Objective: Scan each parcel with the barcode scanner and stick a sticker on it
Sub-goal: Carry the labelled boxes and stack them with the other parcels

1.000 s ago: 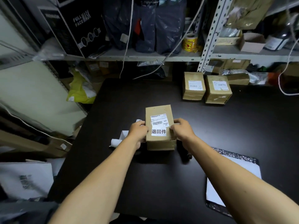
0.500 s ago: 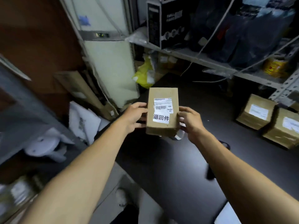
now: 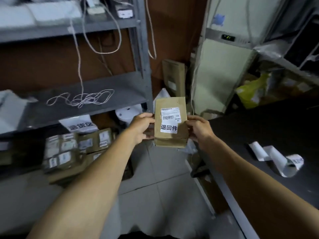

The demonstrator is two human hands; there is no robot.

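A brown cardboard parcel [image 3: 170, 140] hangs in the air above the floor, left of the black table [image 3: 279, 128]. It carries a white shipping label with a barcode and a white sticker [image 3: 169, 128] printed with black characters. My left hand [image 3: 142, 126] grips its left side and my right hand [image 3: 198, 128] grips its right side. A roll of white sticker backing [image 3: 283, 161] lies on the table at the right. No barcode scanner is in view.
A grey metal shelf rack [image 3: 86, 95] stands at the left, with a coiled cord [image 3: 81, 99] on one level. Several labelled cardboard parcels [image 3: 74, 149] are stacked below, behind a white sign [image 3: 79, 125]. Grey floor tiles [image 3: 164, 195] lie underneath.
Both hands lifted the parcel off the black table and carried it left. The view swung from the table to the shelf rack with stacked parcels.
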